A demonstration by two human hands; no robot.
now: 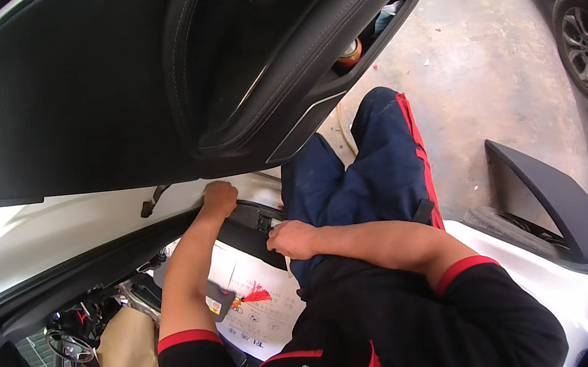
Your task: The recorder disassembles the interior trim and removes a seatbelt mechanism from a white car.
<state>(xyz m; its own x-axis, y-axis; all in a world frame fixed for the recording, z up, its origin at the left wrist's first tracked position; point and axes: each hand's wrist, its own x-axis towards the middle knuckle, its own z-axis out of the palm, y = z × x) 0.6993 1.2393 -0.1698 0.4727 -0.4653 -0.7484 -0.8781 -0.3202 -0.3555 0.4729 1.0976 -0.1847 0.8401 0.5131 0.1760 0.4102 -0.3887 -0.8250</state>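
Observation:
My left hand (220, 199) is closed against the white car body (90, 214), at the upper edge of the door opening. Its fingertips are turned away, and what they grip, if anything, is hidden. Close by on the right, my right hand (292, 240) has its fingers curled at the end of a black trim panel (246, 240) along the sill. A small black fitting (264, 222) sits just above those fingers. Between my arms, a white printed sheet (256, 322) lies inside the car, with a red tassel (257, 294) on it.
The open black car door (89, 92) hangs over the far side, with an orange-red can (349, 54) in its pocket. A brown paper sheet (128, 346) covers part of the footwell near the pedals. A dark triangular panel (556, 201) rises at right; another car's wheel (582, 45) stands beyond.

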